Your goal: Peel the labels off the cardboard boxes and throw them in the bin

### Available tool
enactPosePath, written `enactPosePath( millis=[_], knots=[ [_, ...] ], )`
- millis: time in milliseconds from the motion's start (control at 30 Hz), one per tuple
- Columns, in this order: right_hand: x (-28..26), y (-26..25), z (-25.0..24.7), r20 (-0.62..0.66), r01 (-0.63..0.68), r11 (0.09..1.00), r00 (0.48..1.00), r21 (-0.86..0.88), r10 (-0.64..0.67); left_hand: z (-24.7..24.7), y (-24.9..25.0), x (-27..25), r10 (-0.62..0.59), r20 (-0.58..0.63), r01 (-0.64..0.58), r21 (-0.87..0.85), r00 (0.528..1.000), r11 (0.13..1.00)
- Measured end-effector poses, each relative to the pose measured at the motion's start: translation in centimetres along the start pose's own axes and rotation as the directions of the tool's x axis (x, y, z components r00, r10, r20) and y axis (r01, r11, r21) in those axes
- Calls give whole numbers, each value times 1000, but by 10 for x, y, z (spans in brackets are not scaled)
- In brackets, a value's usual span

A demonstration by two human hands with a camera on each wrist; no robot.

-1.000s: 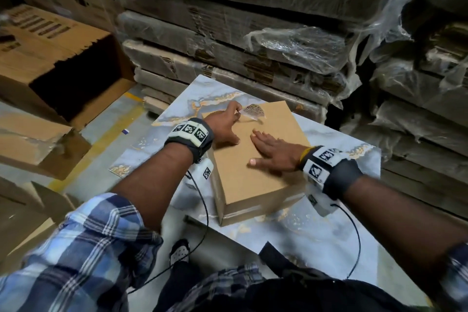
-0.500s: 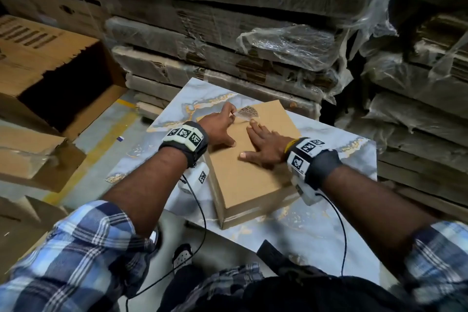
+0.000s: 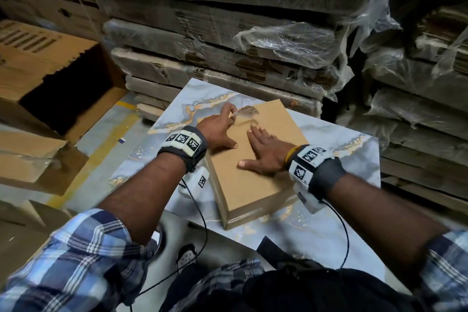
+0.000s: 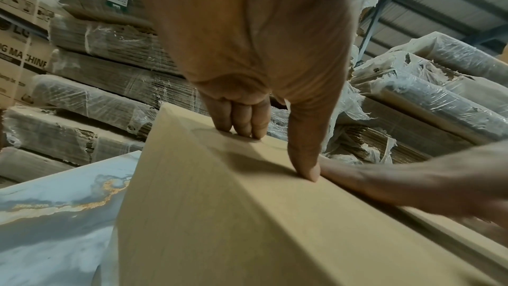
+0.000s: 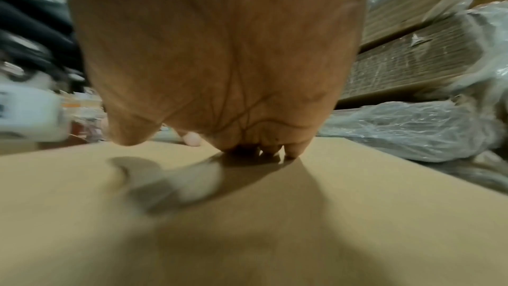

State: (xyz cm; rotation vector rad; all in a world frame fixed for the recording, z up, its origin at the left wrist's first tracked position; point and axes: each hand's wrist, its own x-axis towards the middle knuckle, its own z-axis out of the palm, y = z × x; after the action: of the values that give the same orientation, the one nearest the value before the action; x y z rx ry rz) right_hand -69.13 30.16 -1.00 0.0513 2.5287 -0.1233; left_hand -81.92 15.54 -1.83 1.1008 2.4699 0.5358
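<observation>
Cardboard box lies flat on the marbled surface. Right hand spread flat on the lid, likely to pin the box against the pull. Left hand pinches the label, lifted at the far corner; thumb braced on the lid.

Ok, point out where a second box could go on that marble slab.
Bare marble slab shows right of and in front of the cardboard box, and a strip left of it near the left hand. The far edge is crowded by wrapped cardboard stacks. The right hand presses the box top.
</observation>
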Motion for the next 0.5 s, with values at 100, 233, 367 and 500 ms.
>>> enactPosePath(
  millis=[100,233,367,500],
  knots=[
    [-29,-3,21,60,133,991,989,-11,-132,2,-1,-1,18,-9,-18,-14,1000,1000],
    [-18,9,-2,81,94,995,992,11,-95,1,1,3,12,-9,-12,22,1000,1000],
    [9,1,-17,24,-11,1000,1000,-6,11,-2,4,4,12,-11,-11,55,1000,998],
    [-24,-6,18,51,130,991,990,0,-130,1,4,3,13,-7,-12,79,1000,997]
  ],
)
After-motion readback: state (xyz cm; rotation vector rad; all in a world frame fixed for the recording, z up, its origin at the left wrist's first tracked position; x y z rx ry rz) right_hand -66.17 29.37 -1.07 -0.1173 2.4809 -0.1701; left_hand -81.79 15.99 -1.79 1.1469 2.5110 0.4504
